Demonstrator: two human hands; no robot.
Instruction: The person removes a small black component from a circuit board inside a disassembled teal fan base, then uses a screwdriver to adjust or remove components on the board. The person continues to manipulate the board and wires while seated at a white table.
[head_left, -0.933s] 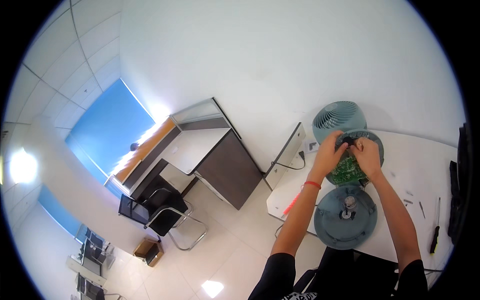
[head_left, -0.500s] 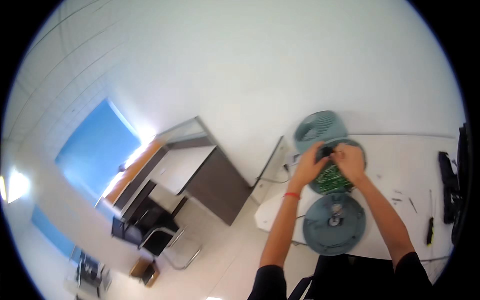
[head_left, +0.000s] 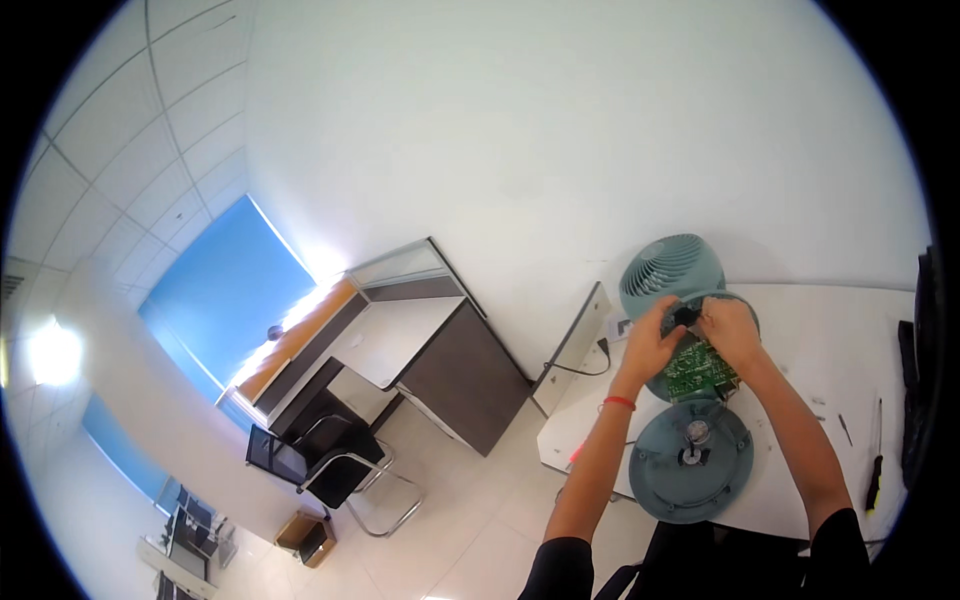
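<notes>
Both hands are at a small black part [head_left: 686, 316] inside the round grey-green housing [head_left: 748, 303] of a taken-apart fan. My left hand [head_left: 652, 345], with a red band at its wrist, has its fingers closed at the part's left side. From the right, my right hand [head_left: 730, 328] pinches at the same part; its fingertips are partly hidden. A green circuit board [head_left: 697, 372] lies tilted just below the hands. Nearer to me sits a round grey-green base cover [head_left: 660, 480] with a metal piece at its middle. Behind the housing stands the fan's grilled head [head_left: 680, 268].
On the white table [head_left: 800, 350], a screwdriver [head_left: 874, 485] with a black and yellow handle, a thin tool [head_left: 846, 430] and small loose pieces lie at the right. A black cable [head_left: 590, 372] runs at the left. Beyond are a desk [head_left: 470, 370] and a black chair [head_left: 335, 460].
The whole view has shifted, so the table and hands appear farther right and slightly lower. Both hands stay at the black part. The circuit board shows more sharply.
</notes>
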